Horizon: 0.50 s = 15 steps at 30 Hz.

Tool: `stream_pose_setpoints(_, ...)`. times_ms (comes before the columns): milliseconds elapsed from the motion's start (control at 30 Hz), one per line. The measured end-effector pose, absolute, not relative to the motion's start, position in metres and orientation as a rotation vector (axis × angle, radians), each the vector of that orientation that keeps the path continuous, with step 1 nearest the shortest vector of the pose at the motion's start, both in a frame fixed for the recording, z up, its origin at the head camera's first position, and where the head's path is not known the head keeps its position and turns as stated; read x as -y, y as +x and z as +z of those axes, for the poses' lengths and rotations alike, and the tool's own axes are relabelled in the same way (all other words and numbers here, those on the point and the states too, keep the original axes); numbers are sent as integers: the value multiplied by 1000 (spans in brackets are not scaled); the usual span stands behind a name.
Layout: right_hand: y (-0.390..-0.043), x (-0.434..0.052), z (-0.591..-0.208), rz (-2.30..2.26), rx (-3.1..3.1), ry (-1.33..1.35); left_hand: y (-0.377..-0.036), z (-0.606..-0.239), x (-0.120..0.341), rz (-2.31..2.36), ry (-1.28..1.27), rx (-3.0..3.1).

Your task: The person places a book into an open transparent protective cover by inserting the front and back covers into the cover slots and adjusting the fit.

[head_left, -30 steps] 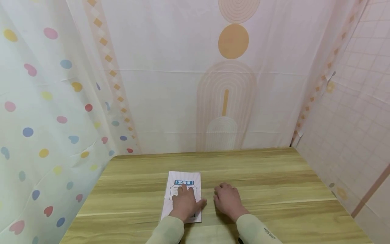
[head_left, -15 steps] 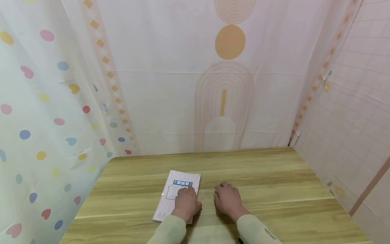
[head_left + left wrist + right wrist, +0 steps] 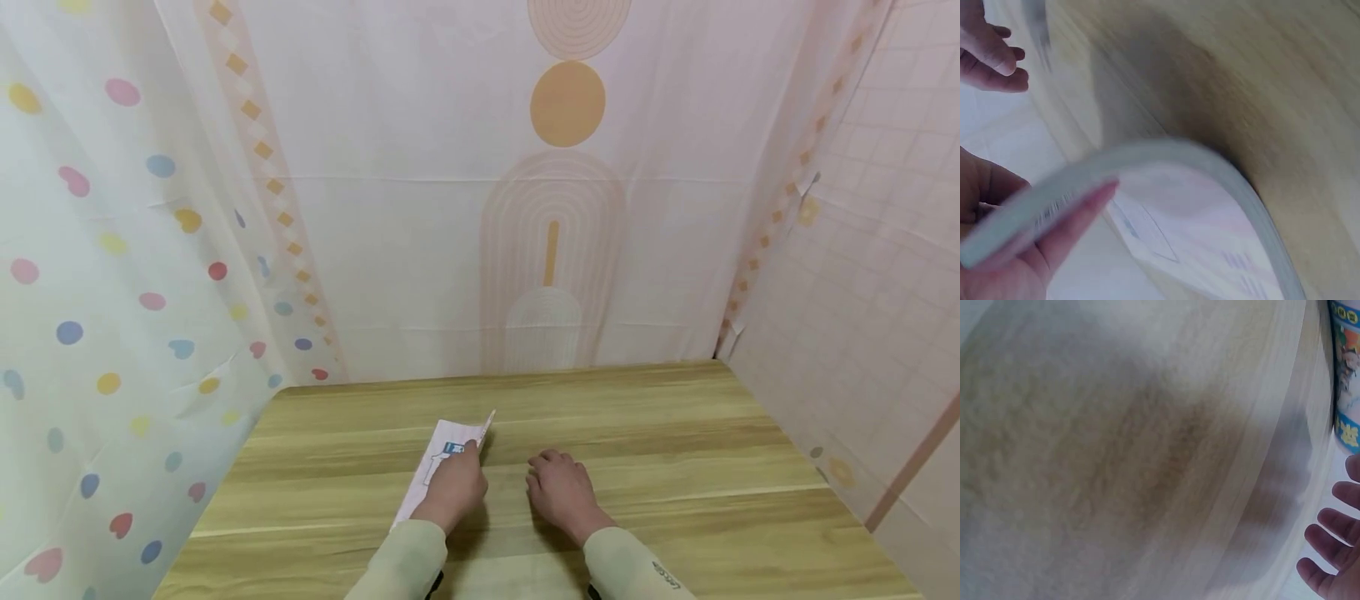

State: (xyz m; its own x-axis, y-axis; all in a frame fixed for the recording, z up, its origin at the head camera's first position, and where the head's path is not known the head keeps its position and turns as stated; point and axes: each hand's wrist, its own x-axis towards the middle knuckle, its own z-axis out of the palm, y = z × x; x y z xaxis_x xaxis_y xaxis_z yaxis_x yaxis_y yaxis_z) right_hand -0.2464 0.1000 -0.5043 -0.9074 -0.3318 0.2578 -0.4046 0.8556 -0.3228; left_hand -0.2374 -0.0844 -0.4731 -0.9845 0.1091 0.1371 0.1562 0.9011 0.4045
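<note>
Your left hand (image 3: 452, 487) grips the booklet (image 3: 438, 457) at lower centre, fingers curled under its right edge. That edge, flat a second ago, is now tilted up. Your right hand (image 3: 562, 493) rests loosely curled on the table (image 3: 675, 450), unmoved.

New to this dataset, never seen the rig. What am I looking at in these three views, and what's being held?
No robot here: a person works with bare hands and wears three cameras. The wide picture comes from the head camera, looking down at a wooden table with patterned curtains around it. The two blurry close-ups come from cameras on each wrist. On the table lies a thin pink booklet. The left hand grips its right edge and tilts it up off the wood; the left wrist view shows the booklet bent, with fingers under it. The right hand rests on the table beside it, fingers loosely curled, holding nothing.
</note>
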Motion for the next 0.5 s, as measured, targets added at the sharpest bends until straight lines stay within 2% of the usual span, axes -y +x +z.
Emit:
stream_pose_setpoints(300,-247,-99,-505,639,2848,615,-244,-465,92,-1257,-131,2945)
stream_pose_setpoints(500,-248,-97,-503,777,2821,718,-243,-461,91,-1368,-152,2855)
